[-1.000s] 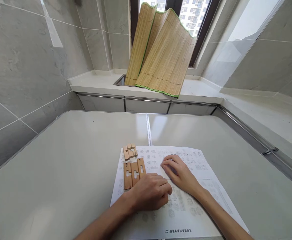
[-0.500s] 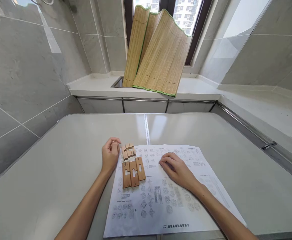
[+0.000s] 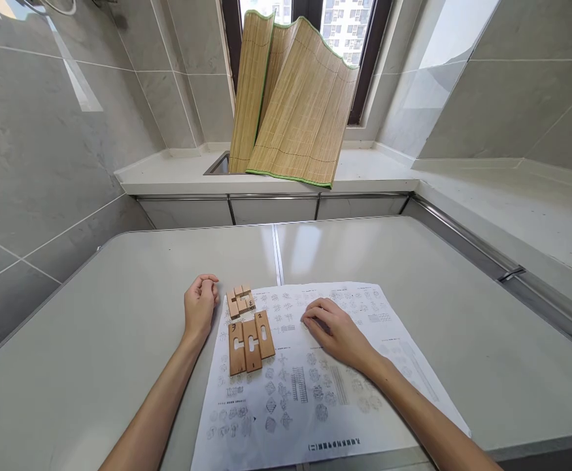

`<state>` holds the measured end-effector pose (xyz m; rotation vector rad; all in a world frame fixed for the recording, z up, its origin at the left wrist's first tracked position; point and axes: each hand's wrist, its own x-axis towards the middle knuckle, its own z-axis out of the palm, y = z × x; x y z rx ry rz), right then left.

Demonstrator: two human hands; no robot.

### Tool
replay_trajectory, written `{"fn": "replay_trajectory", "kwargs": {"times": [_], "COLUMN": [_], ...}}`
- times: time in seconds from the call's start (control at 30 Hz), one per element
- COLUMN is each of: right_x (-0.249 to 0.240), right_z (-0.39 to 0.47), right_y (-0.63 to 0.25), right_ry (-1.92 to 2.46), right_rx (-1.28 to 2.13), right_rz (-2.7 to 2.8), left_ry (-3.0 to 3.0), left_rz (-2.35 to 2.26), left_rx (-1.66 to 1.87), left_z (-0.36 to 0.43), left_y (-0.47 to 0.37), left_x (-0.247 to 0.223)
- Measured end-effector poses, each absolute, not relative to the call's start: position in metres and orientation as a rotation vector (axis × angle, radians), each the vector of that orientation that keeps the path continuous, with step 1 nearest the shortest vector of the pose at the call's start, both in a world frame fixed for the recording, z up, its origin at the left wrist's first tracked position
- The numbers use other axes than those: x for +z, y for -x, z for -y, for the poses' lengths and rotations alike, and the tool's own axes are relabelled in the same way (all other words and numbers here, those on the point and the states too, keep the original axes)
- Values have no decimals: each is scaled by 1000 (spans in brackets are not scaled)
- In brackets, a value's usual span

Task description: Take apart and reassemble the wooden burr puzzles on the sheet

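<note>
My left hand [image 3: 201, 304] rests on the table left of the wooden pieces, its fingers curled in with nothing visible in them. Just right of it lies a small group of light wooden blocks [image 3: 240, 301], fitted together, one marked "3". Nearer to me, three flat wooden pieces with slots lie side by side: a left one [image 3: 236, 363], a middle one [image 3: 252, 360] and a right one [image 3: 265, 343] marked "2". They lie on a large printed sheet [image 3: 354, 432]. On the sheet's right half sits my right hand [image 3: 332, 330], palm down, fingers loosely bent together, holding nothing visible.
The pale table [image 3: 133, 314] has a seam [image 3: 277, 255] running away from me. Behind it, a folded bamboo mat [image 3: 300, 104] leans on a white ledge [image 3: 168, 171] before a window. Tiled walls [image 3: 35, 144] and a metal rail [image 3: 462, 234] border the table.
The view has shifted, so the scene sits a little farther left. My left hand has drawn slightly away from the small blocks. My right hand and the wooden pieces stay put.
</note>
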<state>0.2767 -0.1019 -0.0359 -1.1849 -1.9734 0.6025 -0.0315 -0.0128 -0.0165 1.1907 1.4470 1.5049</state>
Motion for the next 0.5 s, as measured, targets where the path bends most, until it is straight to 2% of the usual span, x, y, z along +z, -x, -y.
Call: {"fn": "replay_trajectory", "kwargs": {"times": [0.5], "right_x": [-42], "right_z": [88], "right_y": [-280], "right_ry": [1150], "right_rx": [691], "right_rz": [1939], "left_ry": [-1321], "left_rz": [-1528], "left_rx": [1391], "left_z": [-23], "left_y": [43], "left_x": [-19]}}
